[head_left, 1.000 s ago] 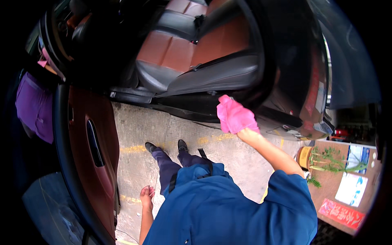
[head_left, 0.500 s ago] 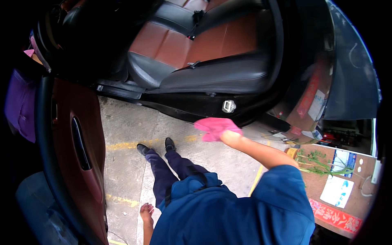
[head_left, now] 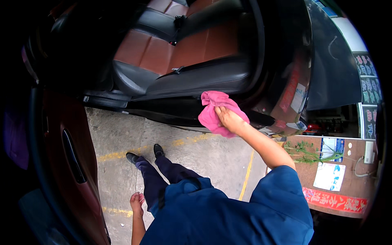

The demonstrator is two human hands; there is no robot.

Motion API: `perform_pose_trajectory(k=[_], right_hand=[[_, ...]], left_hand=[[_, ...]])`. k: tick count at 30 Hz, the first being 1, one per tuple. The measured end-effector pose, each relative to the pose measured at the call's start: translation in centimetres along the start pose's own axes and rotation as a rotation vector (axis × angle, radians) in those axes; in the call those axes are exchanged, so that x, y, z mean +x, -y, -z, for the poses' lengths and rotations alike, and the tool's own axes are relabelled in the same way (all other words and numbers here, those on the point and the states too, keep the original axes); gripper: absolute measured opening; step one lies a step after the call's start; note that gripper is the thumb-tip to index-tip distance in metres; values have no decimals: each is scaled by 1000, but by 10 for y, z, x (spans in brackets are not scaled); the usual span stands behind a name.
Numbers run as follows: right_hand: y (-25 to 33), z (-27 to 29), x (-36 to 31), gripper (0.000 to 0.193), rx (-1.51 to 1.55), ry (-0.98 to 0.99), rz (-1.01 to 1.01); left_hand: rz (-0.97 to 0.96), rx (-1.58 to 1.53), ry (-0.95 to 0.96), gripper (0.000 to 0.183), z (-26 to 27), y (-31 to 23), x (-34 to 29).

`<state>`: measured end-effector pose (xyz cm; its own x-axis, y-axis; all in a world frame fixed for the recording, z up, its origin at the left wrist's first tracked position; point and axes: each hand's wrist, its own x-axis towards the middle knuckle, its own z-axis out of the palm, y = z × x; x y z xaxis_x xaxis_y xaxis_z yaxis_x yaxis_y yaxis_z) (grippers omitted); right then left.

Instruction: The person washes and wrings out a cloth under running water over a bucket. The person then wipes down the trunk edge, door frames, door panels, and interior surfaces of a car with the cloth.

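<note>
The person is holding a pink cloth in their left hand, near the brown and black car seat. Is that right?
Not quite: it's the wrong hand. The head view shows the pink cloth in the person's right hand, near the brown and black car seat. The left hand hangs apart from the cloth.

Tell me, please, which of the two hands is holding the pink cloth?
The right hand, stretched out near the black door sill, holds the pink cloth; the left hand hangs low without one.
</note>
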<state>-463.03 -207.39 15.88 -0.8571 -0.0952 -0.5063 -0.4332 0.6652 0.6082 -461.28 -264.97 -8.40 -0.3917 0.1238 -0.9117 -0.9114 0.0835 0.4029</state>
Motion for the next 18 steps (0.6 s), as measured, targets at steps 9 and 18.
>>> perform_pose_trajectory(k=[9, 18], right_hand=[[-28, 15, 15, 30, 949, -4, -437], [38, -14, 94, 35, 438, 234, 94]], left_hand=[[78, -18, -109, 21, 50, 25, -7], [123, -2, -82, 23, 45, 19, -2]])
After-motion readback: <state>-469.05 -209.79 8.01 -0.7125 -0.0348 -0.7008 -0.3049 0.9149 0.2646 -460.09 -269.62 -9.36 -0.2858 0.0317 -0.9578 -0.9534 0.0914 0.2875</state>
